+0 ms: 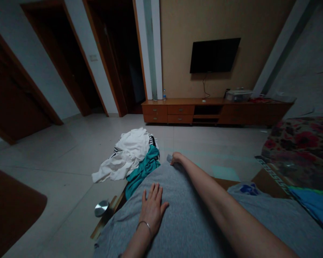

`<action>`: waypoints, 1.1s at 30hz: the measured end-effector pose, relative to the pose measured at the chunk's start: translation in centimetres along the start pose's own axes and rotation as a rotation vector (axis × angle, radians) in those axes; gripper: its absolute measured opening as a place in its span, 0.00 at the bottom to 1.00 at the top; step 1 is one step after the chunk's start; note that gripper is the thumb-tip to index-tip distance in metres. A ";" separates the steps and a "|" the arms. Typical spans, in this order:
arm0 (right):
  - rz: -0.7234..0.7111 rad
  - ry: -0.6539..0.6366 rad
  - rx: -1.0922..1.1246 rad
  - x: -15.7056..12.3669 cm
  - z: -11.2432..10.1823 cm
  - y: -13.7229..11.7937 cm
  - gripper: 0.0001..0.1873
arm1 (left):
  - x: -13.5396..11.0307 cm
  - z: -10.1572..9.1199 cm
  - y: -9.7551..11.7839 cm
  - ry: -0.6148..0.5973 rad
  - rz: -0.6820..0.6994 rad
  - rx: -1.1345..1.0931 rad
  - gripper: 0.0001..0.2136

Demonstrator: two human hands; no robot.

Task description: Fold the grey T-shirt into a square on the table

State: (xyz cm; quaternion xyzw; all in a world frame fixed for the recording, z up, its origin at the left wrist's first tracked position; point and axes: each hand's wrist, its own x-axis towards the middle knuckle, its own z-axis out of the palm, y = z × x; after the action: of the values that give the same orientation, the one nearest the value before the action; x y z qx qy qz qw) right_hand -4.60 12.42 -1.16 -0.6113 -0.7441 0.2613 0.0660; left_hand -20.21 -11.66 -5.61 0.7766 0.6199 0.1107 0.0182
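Note:
A grey garment [188, 218] lies spread flat in front of me over a low surface. My left hand [151, 208] rests flat on it near its left side, fingers together, a thin bracelet on the wrist. My right hand [176, 158] reaches out to the garment's far edge and pinches the cloth there. Just beyond the far left corner sits a heap of clothes: a white garment [126, 154] with black stripes on top of a teal one [144, 171].
A wooden TV cabinet [215, 111] and wall-mounted television [214, 55] stand at the back. A floral-covered seat [301, 150] and blue cloth [317, 204] are at the right. A round metal lid [101, 208] lies at the left. Pale tiled floor [70, 154], dark doorways left.

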 end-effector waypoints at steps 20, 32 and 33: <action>-0.429 0.372 0.156 -14.4 -6.5 -3.7 0.22 | -1.4 -0.6 1.2 0.039 0.008 0.109 0.21; -0.976 0.230 -0.444 -34.6 7.1 -2.1 0.06 | -2.2 -2.9 -2.1 -0.091 0.080 0.140 0.16; -0.963 0.220 -0.404 -35.3 7.8 -1.4 0.06 | -2.2 -2.9 -2.4 -0.082 0.072 0.114 0.16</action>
State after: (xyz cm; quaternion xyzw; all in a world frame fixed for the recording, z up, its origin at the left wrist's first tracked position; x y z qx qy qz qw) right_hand -0.45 -23.51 0.60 -0.2248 -0.9647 -0.0126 0.1369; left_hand -23.56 -13.60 -3.50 0.8022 0.5954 0.0440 -0.0047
